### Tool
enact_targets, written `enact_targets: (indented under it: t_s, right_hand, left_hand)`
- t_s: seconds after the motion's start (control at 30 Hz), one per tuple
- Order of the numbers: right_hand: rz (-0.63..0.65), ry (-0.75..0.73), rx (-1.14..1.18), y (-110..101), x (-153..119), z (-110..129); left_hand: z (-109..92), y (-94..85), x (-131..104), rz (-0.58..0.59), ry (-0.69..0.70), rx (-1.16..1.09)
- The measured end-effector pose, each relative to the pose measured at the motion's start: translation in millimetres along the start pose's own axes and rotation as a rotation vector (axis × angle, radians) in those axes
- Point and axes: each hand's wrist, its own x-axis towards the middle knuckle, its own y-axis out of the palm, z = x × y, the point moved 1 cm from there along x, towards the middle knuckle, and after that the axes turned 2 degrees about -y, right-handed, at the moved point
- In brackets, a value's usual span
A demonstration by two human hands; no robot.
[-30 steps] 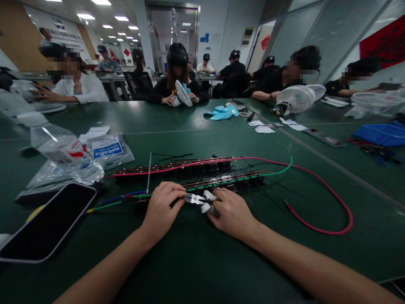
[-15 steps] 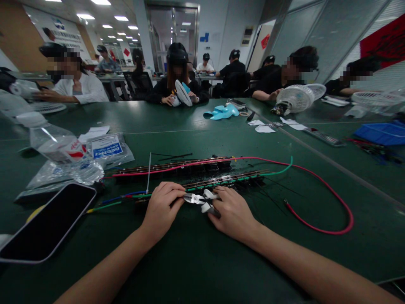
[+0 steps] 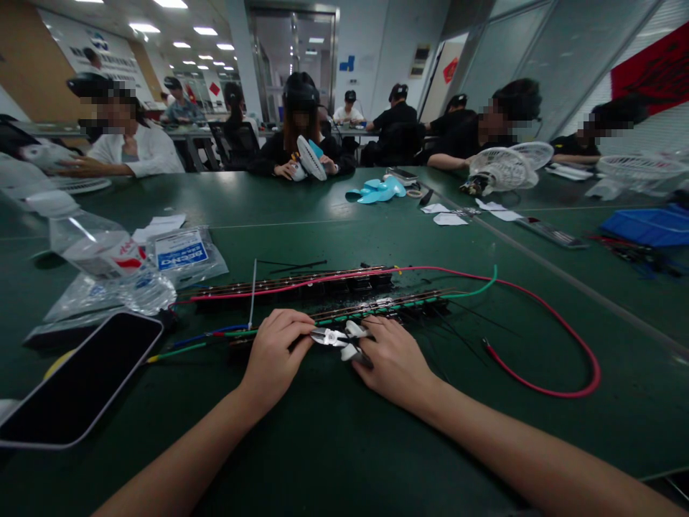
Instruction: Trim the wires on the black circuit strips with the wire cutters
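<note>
My right hand (image 3: 395,357) is closed around the white-and-dark handles of small diagonal cutters (image 3: 328,336). Their jaws point left, right at the fingertips of my left hand (image 3: 277,355). Thumb and fingers of that hand are pinched together at the jaw tip; whatever lies between them is too small or hidden to make out. Just beyond both hands lies a long dark strip (image 3: 412,307) with metal rails and a green wire (image 3: 479,289) along it. A second strip (image 3: 349,281) behind it carries a thick red wire (image 3: 538,294). One pale cable tie (image 3: 252,294) sticks upright at the left.
A phone (image 3: 80,380), a plastic bottle (image 3: 102,248) and a clear bag (image 3: 186,255) lie at the left. Loose black cable ties (image 3: 298,266) rest behind the strips. Co-workers sit across the table with fan parts (image 3: 506,169); a blue tray (image 3: 651,226) stands at right.
My hands and the cutters stay in nearly the same place. Across the table on the right, the white fan cage by a co-worker has turned slightly.
</note>
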Motion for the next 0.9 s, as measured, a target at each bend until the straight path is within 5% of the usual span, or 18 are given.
enact_targets:
  t_s: [0.67, 0.9]
  right_hand:
    - [0.086, 0.031, 0.086, -6, 0, 1]
    - [0.207, 0.105, 0.365, -25, 7, -7]
  left_hand:
    - [1, 0.8, 0, 0.002, 0.024, 0.021]
    - [-1, -0.5, 0, -0.006, 0.020, 0.013]
